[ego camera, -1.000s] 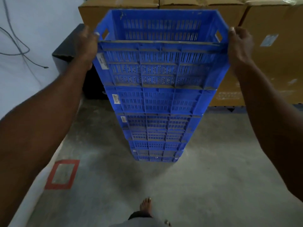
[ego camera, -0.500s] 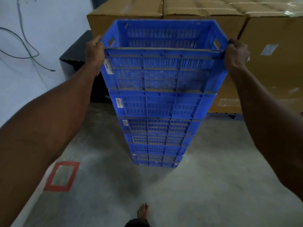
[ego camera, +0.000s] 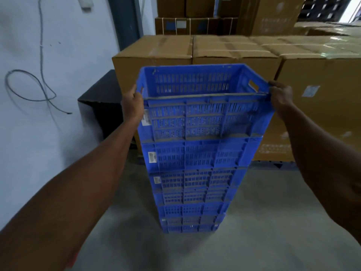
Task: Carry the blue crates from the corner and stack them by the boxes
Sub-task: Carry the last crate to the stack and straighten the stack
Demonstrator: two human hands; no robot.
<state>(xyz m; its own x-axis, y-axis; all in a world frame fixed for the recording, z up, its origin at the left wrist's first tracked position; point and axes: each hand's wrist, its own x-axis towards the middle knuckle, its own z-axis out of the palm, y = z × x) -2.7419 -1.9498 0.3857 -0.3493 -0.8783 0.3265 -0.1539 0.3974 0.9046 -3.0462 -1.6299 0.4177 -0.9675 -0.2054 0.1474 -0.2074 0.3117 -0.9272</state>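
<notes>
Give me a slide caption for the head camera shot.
Both hands, left and right, grip the top blue slatted plastic crate on its stack before brown cardboard boxes.

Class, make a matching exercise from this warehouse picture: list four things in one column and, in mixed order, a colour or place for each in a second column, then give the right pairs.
Things:
1. top crate
2. cardboard boxes
3. loose cable
4. left hand

Descriptions:
A. brown, behind the stack of crates
B. hangs in a loop on the white wall
C. blue, held at both ends of its rim
D. grips the crate's end beside a white label

Pairs: 1-C, 2-A, 3-B, 4-D
</notes>
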